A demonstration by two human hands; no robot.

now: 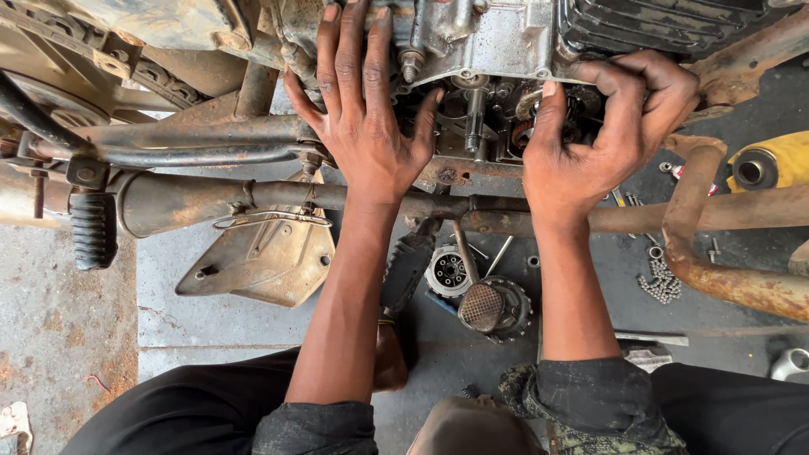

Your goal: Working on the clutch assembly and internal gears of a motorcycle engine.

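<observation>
Motorcycle engine [506, 42] seen opened at side, inner gears [539, 118] exposed. Left hand [362, 118] pressed flat, fingers spread, against casing. Right hand [607, 126] curled, fingers closed around part inside cavity. Removed clutch parts [480, 295], chain [661, 282], bolts laid on floor [211, 337]; reassembly judged unfinished.

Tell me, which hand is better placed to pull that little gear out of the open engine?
Probably the right hand: its curled fingers are already on the gear inside the open engine. The left hand lies flat, fingers spread, against the engine's side.
</observation>
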